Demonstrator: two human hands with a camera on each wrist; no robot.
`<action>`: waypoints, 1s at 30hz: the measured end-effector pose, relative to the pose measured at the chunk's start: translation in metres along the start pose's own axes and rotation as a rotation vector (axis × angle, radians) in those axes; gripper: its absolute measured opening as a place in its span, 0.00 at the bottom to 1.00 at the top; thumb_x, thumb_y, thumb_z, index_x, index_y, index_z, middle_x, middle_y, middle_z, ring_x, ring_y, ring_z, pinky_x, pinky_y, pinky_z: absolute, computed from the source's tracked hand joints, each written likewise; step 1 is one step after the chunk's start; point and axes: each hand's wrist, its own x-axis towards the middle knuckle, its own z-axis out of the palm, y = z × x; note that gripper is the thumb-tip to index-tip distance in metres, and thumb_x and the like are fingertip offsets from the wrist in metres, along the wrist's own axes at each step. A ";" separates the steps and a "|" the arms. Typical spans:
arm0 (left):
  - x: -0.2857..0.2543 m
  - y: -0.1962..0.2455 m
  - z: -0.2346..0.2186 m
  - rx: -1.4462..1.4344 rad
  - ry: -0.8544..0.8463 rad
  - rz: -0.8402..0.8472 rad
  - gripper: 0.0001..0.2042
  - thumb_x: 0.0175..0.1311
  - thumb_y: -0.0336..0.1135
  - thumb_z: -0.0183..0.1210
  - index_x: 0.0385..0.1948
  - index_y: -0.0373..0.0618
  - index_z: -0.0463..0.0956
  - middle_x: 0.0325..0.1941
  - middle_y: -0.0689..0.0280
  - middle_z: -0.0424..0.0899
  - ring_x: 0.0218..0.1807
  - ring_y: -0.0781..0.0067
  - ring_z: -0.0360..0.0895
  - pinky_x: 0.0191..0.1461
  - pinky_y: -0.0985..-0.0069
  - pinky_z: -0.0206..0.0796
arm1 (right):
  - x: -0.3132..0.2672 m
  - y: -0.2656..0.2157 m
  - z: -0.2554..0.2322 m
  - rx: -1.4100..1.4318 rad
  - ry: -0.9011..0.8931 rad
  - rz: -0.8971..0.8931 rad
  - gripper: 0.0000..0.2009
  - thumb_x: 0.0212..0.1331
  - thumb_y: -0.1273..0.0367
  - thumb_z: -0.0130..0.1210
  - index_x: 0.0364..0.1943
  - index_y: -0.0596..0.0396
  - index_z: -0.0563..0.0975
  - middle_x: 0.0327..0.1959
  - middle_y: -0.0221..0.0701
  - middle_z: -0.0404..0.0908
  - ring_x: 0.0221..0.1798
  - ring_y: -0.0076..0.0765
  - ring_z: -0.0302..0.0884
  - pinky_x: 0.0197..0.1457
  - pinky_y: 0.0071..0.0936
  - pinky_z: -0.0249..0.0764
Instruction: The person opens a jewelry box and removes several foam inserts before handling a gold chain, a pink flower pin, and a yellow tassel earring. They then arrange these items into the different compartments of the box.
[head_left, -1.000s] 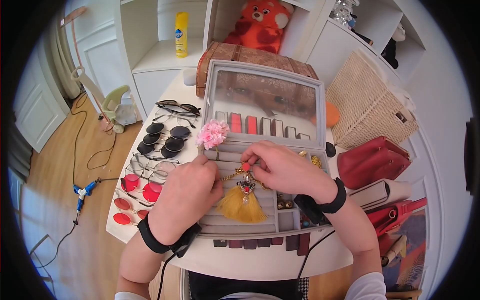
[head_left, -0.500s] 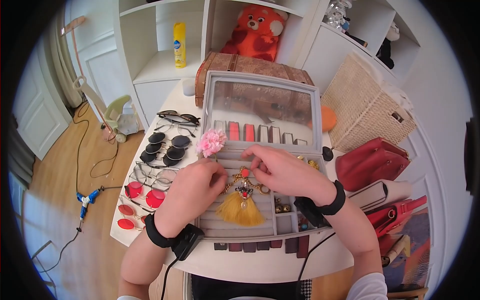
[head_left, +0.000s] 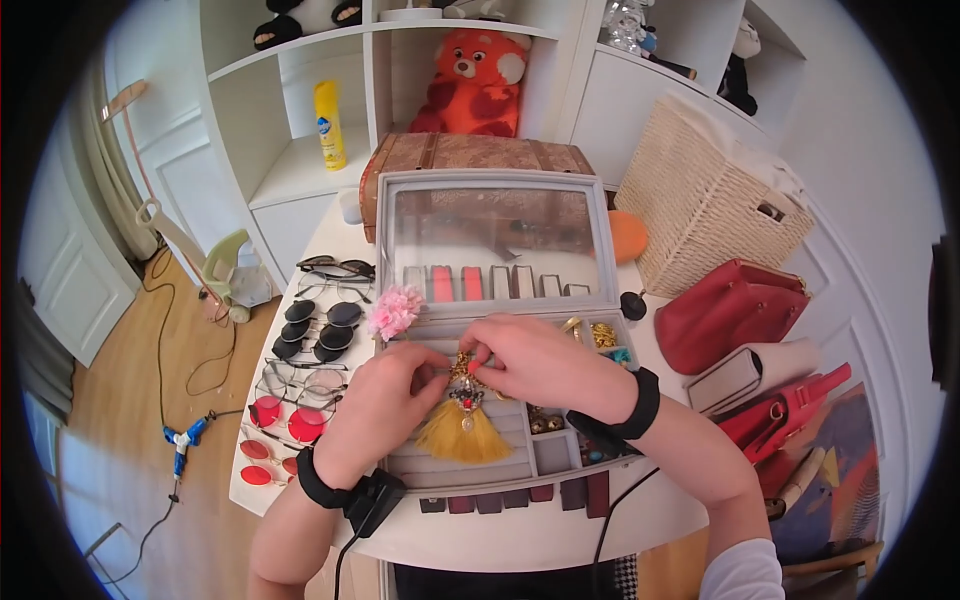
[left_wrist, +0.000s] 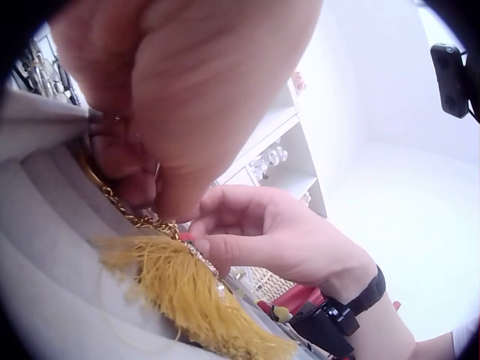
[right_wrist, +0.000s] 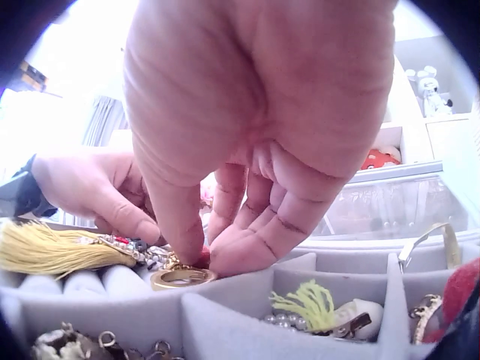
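Both grips closed on gold chain necklace with yellow tassel (head_left: 462, 425): left hand (head_left: 385, 405) and right hand (head_left: 540, 365) pinch chain ends over grey velvet jewellery tray (head_left: 520, 478); since a second ago, tassel drawn slightly up tray, hands closer together, head view tilted up

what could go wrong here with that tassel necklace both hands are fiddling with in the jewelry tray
The gold chain is bunched under the fingers of the left hand and the right hand, so it might kink or tangle. The yellow tassel lies spread over the ring rolls of the grey tray; a tug could fray it. The loose gold ring by the right thumb could slip into a neighbouring compartment.
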 end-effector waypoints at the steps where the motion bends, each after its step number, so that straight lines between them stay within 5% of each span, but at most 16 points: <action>1: 0.001 0.003 -0.001 -0.036 -0.008 -0.061 0.11 0.69 0.32 0.67 0.49 0.38 0.87 0.37 0.57 0.85 0.35 0.64 0.83 0.42 0.68 0.76 | 0.000 -0.001 -0.002 0.020 -0.016 0.032 0.12 0.64 0.69 0.64 0.48 0.61 0.81 0.41 0.40 0.89 0.43 0.49 0.88 0.51 0.41 0.82; 5: 0.002 0.002 0.001 -0.045 -0.047 -0.039 0.12 0.69 0.32 0.67 0.50 0.38 0.85 0.36 0.56 0.85 0.35 0.62 0.85 0.42 0.68 0.77 | 0.002 -0.003 -0.006 0.022 -0.062 0.176 0.12 0.64 0.67 0.65 0.45 0.60 0.83 0.38 0.40 0.88 0.43 0.50 0.88 0.49 0.43 0.82; 8: 0.009 0.007 0.010 0.126 0.026 0.103 0.10 0.68 0.31 0.67 0.46 0.38 0.86 0.36 0.57 0.85 0.37 0.60 0.86 0.43 0.66 0.78 | 0.000 -0.001 -0.003 -0.029 0.023 0.090 0.10 0.61 0.68 0.63 0.40 0.61 0.82 0.35 0.47 0.88 0.43 0.58 0.87 0.49 0.50 0.82; 11: 0.019 0.009 0.009 0.339 -0.020 0.158 0.08 0.66 0.30 0.68 0.43 0.38 0.86 0.35 0.57 0.86 0.38 0.58 0.87 0.45 0.65 0.78 | -0.002 -0.008 -0.015 -0.026 0.048 0.108 0.11 0.62 0.67 0.64 0.41 0.60 0.81 0.37 0.42 0.89 0.43 0.52 0.88 0.49 0.44 0.82; 15: 0.026 0.039 -0.007 0.362 -0.095 0.048 0.07 0.63 0.30 0.68 0.38 0.38 0.85 0.35 0.59 0.87 0.37 0.61 0.87 0.46 0.66 0.79 | -0.013 -0.016 -0.036 0.061 0.188 0.148 0.10 0.61 0.67 0.63 0.41 0.60 0.80 0.37 0.44 0.89 0.41 0.52 0.89 0.47 0.44 0.82; 21: 0.039 0.067 -0.035 -0.207 -0.160 -0.126 0.06 0.71 0.29 0.65 0.41 0.35 0.81 0.39 0.66 0.88 0.44 0.79 0.87 0.49 0.79 0.77 | -0.031 -0.039 -0.077 0.319 0.331 0.114 0.10 0.65 0.69 0.61 0.45 0.60 0.80 0.33 0.38 0.88 0.34 0.40 0.88 0.39 0.35 0.81; 30: 0.038 0.137 -0.063 -0.255 -0.047 0.010 0.03 0.72 0.26 0.65 0.42 0.38 0.82 0.42 0.69 0.87 0.43 0.83 0.82 0.50 0.80 0.75 | -0.050 -0.051 -0.099 0.433 0.342 0.037 0.11 0.72 0.66 0.59 0.49 0.61 0.81 0.32 0.33 0.85 0.31 0.27 0.82 0.35 0.29 0.78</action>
